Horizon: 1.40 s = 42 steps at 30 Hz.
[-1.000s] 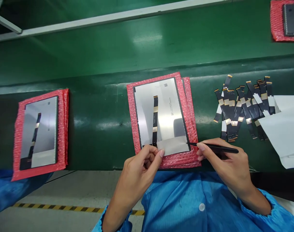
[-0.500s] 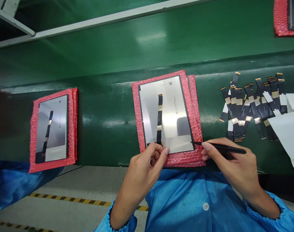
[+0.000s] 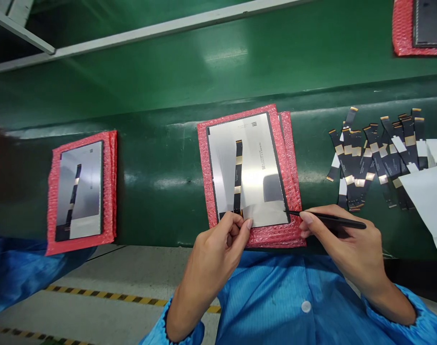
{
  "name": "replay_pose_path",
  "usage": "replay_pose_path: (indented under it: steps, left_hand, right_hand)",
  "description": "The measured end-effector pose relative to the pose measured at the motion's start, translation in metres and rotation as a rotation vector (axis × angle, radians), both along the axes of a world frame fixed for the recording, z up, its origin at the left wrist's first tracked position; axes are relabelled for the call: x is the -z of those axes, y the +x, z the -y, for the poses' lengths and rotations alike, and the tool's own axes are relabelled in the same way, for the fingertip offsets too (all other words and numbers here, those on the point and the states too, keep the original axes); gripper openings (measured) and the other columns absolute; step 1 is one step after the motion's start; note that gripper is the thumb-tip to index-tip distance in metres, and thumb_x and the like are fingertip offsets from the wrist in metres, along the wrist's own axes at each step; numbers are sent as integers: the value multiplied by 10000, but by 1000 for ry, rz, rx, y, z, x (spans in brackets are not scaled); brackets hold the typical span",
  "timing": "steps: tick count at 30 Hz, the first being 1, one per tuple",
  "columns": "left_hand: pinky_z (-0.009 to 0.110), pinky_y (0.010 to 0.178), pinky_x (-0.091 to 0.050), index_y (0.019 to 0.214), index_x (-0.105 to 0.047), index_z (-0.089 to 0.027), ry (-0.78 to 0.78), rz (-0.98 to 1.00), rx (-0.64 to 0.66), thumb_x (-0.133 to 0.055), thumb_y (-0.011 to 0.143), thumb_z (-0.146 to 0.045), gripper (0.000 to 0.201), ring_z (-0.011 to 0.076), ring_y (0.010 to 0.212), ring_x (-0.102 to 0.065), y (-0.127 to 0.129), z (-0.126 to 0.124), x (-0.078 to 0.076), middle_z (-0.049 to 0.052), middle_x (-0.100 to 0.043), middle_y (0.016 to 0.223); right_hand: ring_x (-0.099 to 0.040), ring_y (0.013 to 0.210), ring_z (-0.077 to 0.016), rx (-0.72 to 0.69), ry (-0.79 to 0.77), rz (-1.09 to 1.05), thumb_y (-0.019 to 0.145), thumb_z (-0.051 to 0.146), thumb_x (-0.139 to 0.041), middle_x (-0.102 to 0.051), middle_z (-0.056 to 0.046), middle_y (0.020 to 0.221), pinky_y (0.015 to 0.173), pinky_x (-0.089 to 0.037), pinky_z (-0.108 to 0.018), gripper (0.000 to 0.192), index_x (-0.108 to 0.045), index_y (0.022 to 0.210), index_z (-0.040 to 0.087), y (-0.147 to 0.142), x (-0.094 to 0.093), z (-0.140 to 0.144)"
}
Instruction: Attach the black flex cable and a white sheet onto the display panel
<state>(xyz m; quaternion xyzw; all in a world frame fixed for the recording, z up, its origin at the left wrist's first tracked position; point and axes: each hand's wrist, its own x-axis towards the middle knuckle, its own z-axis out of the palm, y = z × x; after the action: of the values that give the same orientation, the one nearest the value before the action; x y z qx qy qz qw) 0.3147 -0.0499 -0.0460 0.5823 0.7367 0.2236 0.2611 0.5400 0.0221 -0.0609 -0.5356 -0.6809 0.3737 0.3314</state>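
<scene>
A silver display panel (image 3: 254, 167) lies back side up on red bubble-wrap pouches (image 3: 293, 191). A black flex ribbon cable (image 3: 237, 175) runs lengthwise over it. Across the panel's lower end stretches a thin pale film strip (image 3: 267, 214), its left end curling slightly. My left hand (image 3: 218, 249) is closed at that left end, thumb and forefinger pinched together; the fingertips partly cover the cable's lower end. Black tweezers (image 3: 329, 219) are gripped in my right hand (image 3: 351, 249), their tips touching the panel's right edge beside the strip's other end.
To the right lies a pile of loose flex cables (image 3: 373, 163) beside white sheets (image 3: 429, 191). At left, another panel (image 3: 84, 191) rests on red pouches near a co-worker's blue sleeve (image 3: 31, 268). One more dark panel (image 3: 432, 24) is at the upper right of the green bench (image 3: 157, 182).
Both my hands keep practically the same position on the panel and tweezers. The left-hand panel and the upper-right panel appear shifted slightly within the view.
</scene>
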Motion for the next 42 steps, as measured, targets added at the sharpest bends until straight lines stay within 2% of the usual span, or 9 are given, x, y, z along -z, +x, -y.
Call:
replay_pose_path:
  steps: [8, 13, 18, 21, 24, 30, 34, 38, 42]
  left_hand:
    - [115, 432, -384, 810, -573, -270, 1, -40, 4, -533, 920, -440, 206, 20, 428, -501, 2, 0, 0, -130, -545, 553]
    - [126, 426, -379, 809, -574, -273, -12, -53, -5, -525, 911, -473, 230, 27, 428, -517, 1, 0, 0, -123, -563, 559]
    - [159, 423, -375, 799, -565, -284, -35, -60, 5, -499, 916, -494, 249, 54, 429, -532, 0, 1, 1, -97, -576, 552]
    - [189, 427, -377, 789, -561, -304, -46, -72, 13, -501, 912, -505, 243, 75, 437, -550, -2, 1, 5, -73, -600, 564]
    - [207, 429, -383, 786, -557, -315, -46, -94, 19, -500, 911, -516, 243, 84, 434, -557, -3, 0, 8, -72, -601, 561]
    - [224, 433, -378, 775, -558, -335, -28, -110, 32, -492, 911, -503, 226, 75, 432, -573, -3, 1, 10, -67, -612, 568]
    - [224, 425, -353, 773, -545, -340, 1, -159, 37, -475, 930, -488, 227, 59, 401, -559, 0, 0, 9, -77, -615, 565]
    - [235, 406, -307, 767, -544, -334, 33, -229, 23, -505, 925, -500, 233, 63, 384, -559, 3, -1, 9, -84, -603, 538]
    - [259, 393, -253, 760, -553, -328, 90, -248, -11, -564, 904, -469, 202, 92, 382, -552, 7, 0, 10, -67, -606, 531]
  right_hand:
    - [-750, 582, -206, 15, -26, -51, 872, 272, -695, -758, 59, 750, 534, -684, -318, 205, -733, 990, 435, 0, 3, 2]
    - [-741, 573, -188, 13, -79, -172, 948, 183, -584, -761, 10, 840, 537, -688, -302, 329, -649, 1205, 379, 0, 1, 2]
    - [-646, 392, -134, -212, -89, -157, 1003, 142, -416, -779, 5, 939, 426, -624, -273, 473, -427, 1423, 359, 7, 1, 0]
    - [-618, 362, -113, -338, -67, -102, 1001, 203, -435, -778, 29, 986, 460, -626, -264, 392, -467, 1354, 368, 8, 5, -3]
    - [-630, 387, -120, -325, -41, -21, 1001, 273, -455, -776, 34, 1018, 484, -620, -265, 305, -516, 1286, 362, 3, 7, -10]
    - [-620, 418, -129, -213, 147, 136, 958, 351, -535, -768, 12, 1036, 431, -535, -275, 319, -559, 1274, 320, -2, 9, -17]
    - [-737, 645, -153, -344, 343, 169, 959, 326, -588, -764, 28, 1096, 577, -590, -266, 341, -556, 1298, 311, 0, 14, -15]
    - [-783, 863, -155, -485, 415, 237, 989, 268, -558, -746, 63, 1169, 635, -603, -250, 341, -548, 1327, 314, 0, 19, -15]
    - [-778, 748, -154, -489, 473, 311, 987, 261, -564, -747, 50, 1171, 556, -585, -281, 402, -526, 1385, 301, 1, 23, -16]
